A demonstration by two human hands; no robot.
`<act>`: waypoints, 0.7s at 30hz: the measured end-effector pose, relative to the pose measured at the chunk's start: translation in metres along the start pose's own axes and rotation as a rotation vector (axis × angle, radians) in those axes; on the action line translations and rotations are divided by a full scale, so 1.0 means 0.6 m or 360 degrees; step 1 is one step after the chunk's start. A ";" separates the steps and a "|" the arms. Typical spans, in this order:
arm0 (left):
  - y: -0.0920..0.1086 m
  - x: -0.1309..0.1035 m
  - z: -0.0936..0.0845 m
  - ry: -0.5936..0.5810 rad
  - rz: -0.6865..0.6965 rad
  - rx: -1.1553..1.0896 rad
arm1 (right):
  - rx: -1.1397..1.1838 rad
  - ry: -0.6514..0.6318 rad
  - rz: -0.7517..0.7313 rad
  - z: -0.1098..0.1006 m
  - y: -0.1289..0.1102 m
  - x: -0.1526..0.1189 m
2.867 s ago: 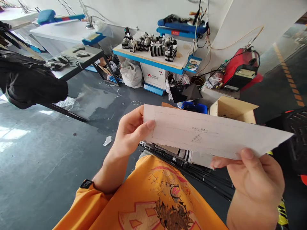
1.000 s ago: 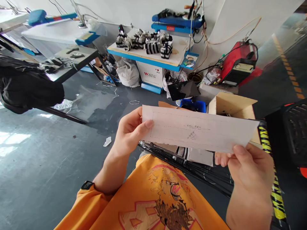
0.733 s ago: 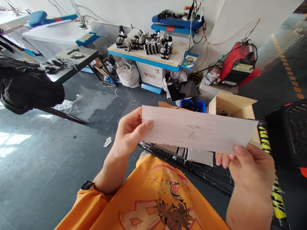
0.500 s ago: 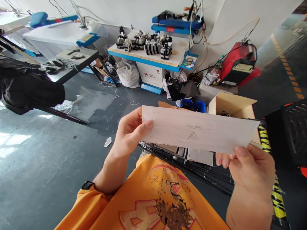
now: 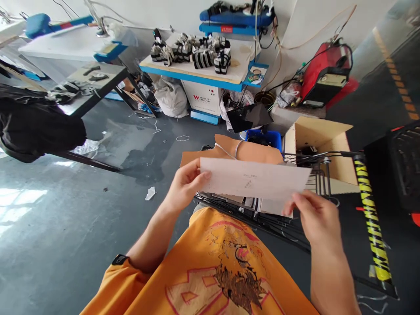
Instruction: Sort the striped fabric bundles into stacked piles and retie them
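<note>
A long white paper strip (image 5: 252,177) with small printed marks is stretched between my two hands above a black wire cart. Its left end is pinched in my left hand (image 5: 187,183), thumb on top. At the lower right corner, my right hand (image 5: 316,212) holds the strip between thumb and fingers, slightly blurred. Beneath the strip lie brown cardboard (image 5: 259,152) and striped black-and-white material (image 5: 252,203), both partly hidden by it.
An open cardboard box (image 5: 324,140) and a blue bin (image 5: 264,136) stand beyond the cart. Yellow-black tape wraps the cart's bar (image 5: 372,218) at right. Striped bundles (image 5: 203,59) sit on a blue-edged table (image 5: 193,77) at the back.
The paper strip is lower and farther away, and my right hand has moved left and inward with its end. More of the brown cardboard and the cart's frame shows now.
</note>
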State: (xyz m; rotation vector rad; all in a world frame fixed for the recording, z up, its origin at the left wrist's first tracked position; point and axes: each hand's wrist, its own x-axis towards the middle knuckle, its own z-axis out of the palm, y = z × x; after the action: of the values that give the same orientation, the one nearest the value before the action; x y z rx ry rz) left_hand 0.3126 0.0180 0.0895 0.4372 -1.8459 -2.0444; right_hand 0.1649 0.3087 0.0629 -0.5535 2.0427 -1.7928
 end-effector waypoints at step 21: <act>-0.524 0.030 -0.048 0.0021 -0.1288 0.1331 | -0.0309 -0.0335 0.1298 0.106 0.437 0.004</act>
State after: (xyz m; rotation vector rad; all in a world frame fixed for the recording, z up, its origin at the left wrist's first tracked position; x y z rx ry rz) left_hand 0.2930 0.0124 -0.2258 1.6166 -2.7533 -1.4733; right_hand 0.1824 0.2837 -0.2050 0.0639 1.8998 -1.0197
